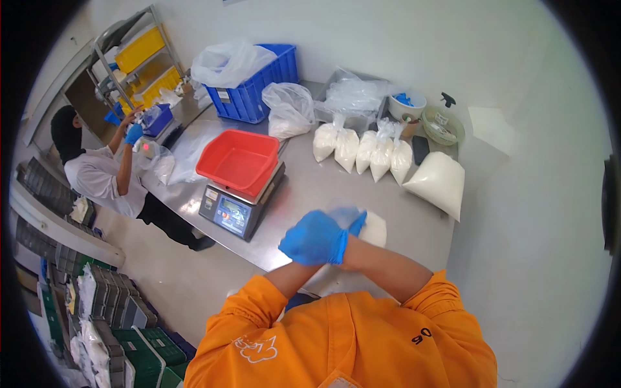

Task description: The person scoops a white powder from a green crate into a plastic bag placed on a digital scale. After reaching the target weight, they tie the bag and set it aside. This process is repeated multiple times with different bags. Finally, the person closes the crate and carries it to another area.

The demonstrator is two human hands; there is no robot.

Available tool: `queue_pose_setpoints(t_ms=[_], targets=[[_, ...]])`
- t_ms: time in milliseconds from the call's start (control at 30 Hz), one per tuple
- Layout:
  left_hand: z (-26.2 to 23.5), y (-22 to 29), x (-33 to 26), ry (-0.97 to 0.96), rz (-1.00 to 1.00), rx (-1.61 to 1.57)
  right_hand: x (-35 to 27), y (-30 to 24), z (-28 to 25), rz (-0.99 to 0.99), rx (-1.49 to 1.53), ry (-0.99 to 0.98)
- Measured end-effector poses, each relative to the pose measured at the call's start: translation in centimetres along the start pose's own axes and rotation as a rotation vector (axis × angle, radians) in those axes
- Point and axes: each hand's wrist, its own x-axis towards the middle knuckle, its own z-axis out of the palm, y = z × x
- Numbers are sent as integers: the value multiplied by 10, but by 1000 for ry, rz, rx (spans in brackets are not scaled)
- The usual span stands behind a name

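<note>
My forearms cross over the front of a steel table. My right hand point(313, 238), in a blue glove, reaches across to the left and looks closed; motion blurs it, and what it grips is hidden. Behind it, only a blue-gloved part of my left hand point(357, 224) shows, its fingers mostly hidden and smeared. That part touches or lies right beside a plastic bag of white powder point(374, 231) on the table. To the left stands a digital scale point(231, 213) with a red tray point(238, 160) on top.
Several tied powder bags point(381, 154) stand in a row, with a larger bag point(437, 181) lying right. Behind are a blue bin point(249, 94), a grey bin of plastic bags point(352, 97), a bowl point(443, 126) and a dark phone-like object point(420, 150). A co-worker point(107, 168) works at far left.
</note>
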Motion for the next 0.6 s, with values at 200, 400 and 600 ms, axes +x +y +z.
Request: queue_pose_setpoints(t_ms=[200,400,600], targets=[[19,-25,60,148,0,-412,-35,23,-85,353,114,515],[29,-1,59,352,291,-72,-63,68,-37,752,50,517],[35,-10,50,-88,280,-1392,-49,34,-18,754,120,231]])
